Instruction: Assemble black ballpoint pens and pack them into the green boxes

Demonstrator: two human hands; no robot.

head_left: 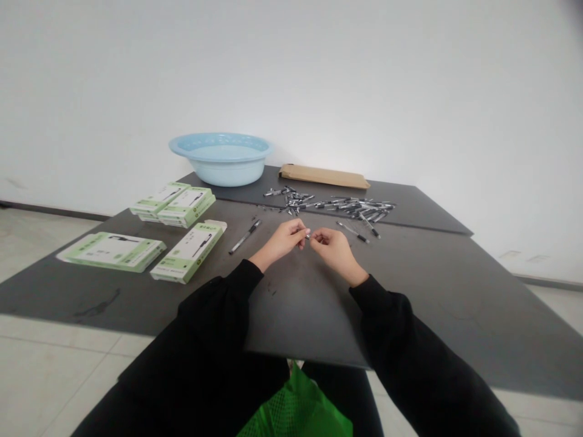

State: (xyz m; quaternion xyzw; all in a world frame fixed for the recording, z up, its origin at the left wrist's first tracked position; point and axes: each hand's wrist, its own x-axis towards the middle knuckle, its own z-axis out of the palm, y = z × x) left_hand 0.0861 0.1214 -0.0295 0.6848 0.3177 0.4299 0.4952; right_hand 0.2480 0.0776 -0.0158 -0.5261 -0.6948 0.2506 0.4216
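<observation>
My left hand (283, 241) and my right hand (334, 250) meet over the middle of the dark table (432, 267), fingers pinched together on a small pen part (308, 235) held between them. Just beyond lies a heap of several pens and pen parts (337, 205). One assembled black pen (245, 236) rests on the table to the left of my left hand. Both arms wear black sleeves.
Green-and-white boxes (189, 251) lie at the left, some stacked (174, 203). A light blue basin (221, 158) and a brown envelope (323, 176) sit at the far edge by the white wall. Something of green mesh (296, 409) sits in my lap.
</observation>
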